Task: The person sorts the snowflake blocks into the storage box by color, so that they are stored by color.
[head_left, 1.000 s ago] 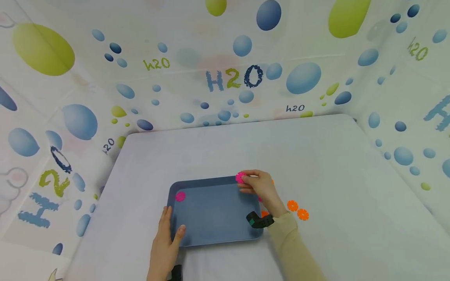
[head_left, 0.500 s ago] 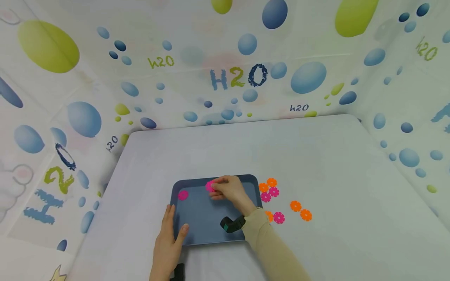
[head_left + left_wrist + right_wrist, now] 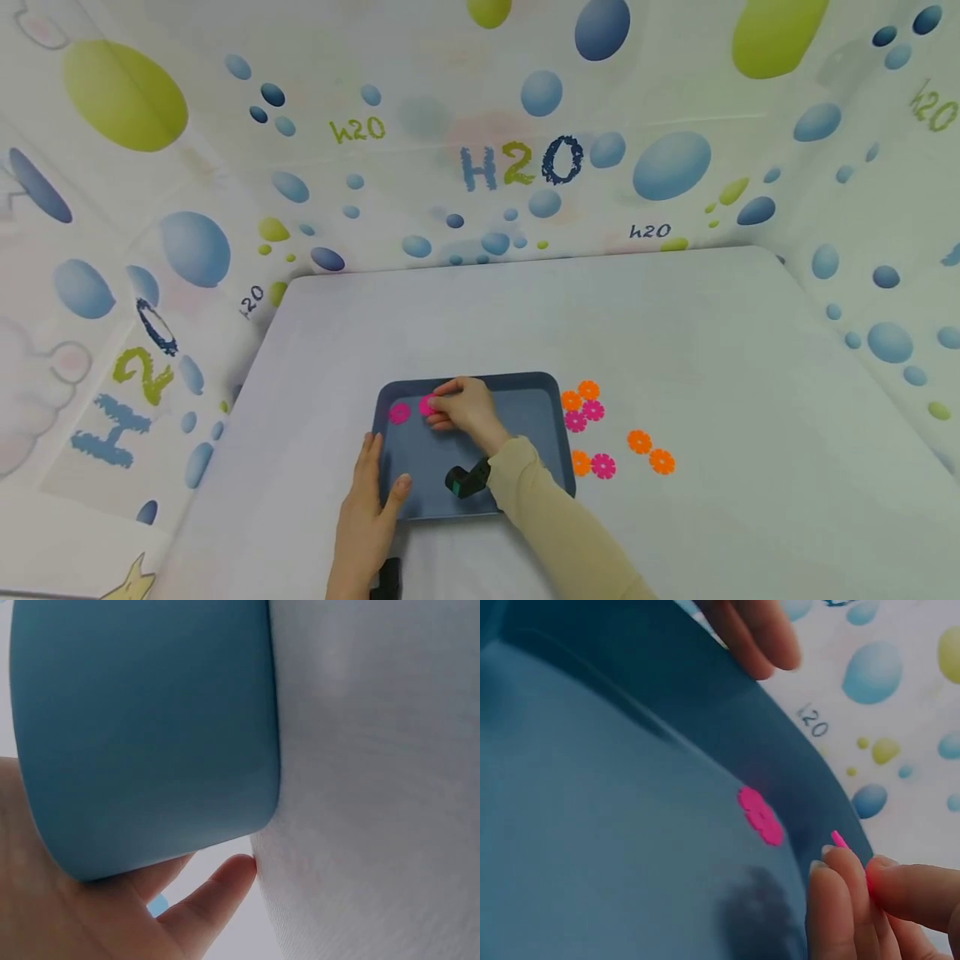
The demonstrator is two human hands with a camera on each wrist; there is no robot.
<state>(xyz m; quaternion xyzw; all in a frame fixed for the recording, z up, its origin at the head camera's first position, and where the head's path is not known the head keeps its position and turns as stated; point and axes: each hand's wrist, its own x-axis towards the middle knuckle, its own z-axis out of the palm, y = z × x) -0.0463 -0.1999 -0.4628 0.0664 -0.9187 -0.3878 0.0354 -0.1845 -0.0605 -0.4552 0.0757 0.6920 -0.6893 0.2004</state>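
Observation:
A blue-grey rectangular tray [image 3: 528,417] lies on the white table. My left hand [image 3: 366,504] rests along its left side, fingers straight outside the wall and thumb over the near left corner. Between thumb and fingers, my right hand [image 3: 471,415] pinches a pink flower-shaped disc [image 3: 427,406] above the tray's far left part. In the right wrist view, the held disc [image 3: 839,839] shows edge-on at the fingertips. Just to its left, another pink flower disc [image 3: 399,413] lies flat on the tray floor, near the far left corner.
Right of the tray lie loose flower discs: an orange pair [image 3: 650,452], an orange disc [image 3: 581,463] beside a pink disc [image 3: 603,466], and a mixed cluster with a pink disc [image 3: 593,410]. A patterned curtain [image 3: 495,108] stands behind the table.
My right hand has carried the pink disc leftward from the tray's far right corner to beside the other pink disc. My left hand stays at the tray's left side.

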